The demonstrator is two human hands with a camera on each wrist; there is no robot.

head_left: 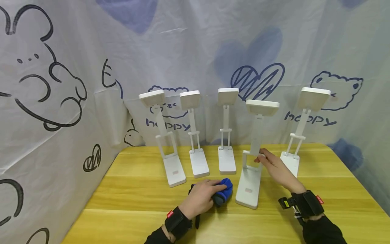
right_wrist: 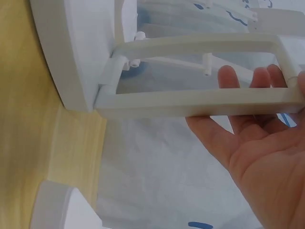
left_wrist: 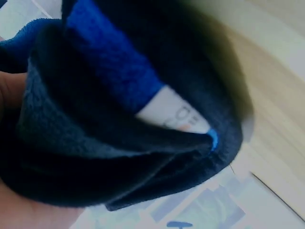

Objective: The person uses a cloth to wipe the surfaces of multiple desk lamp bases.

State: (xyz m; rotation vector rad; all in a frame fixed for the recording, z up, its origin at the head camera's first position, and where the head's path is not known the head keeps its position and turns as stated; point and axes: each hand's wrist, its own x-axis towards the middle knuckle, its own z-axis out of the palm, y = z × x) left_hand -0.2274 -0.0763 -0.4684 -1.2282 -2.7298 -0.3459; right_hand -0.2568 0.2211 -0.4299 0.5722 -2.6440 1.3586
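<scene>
Head view: cannot see the near end of the base of the rightmost lamp (head_left: 301,124), behind right hand (head_left: 278,171). Cannot read the mark (head_left: 248,190) on the base of the held lamp (head_left: 256,134), nor the red tab (head_left: 170,214) at left wrist; too small. Cannot trace the full outline of the blue-and-dark cloth (head_left: 224,194), partly covered by left hand (head_left: 199,197).

Left wrist view: blurred, chiefly beyond the cloth. Cannot read the white label (left_wrist: 174,110) in full, partly masked by a fold.

Right wrist view: cannot follow right hand past the right edge. Cannot identify the white block (right_wrist: 64,207), cut off at the bottom edge.
</scene>
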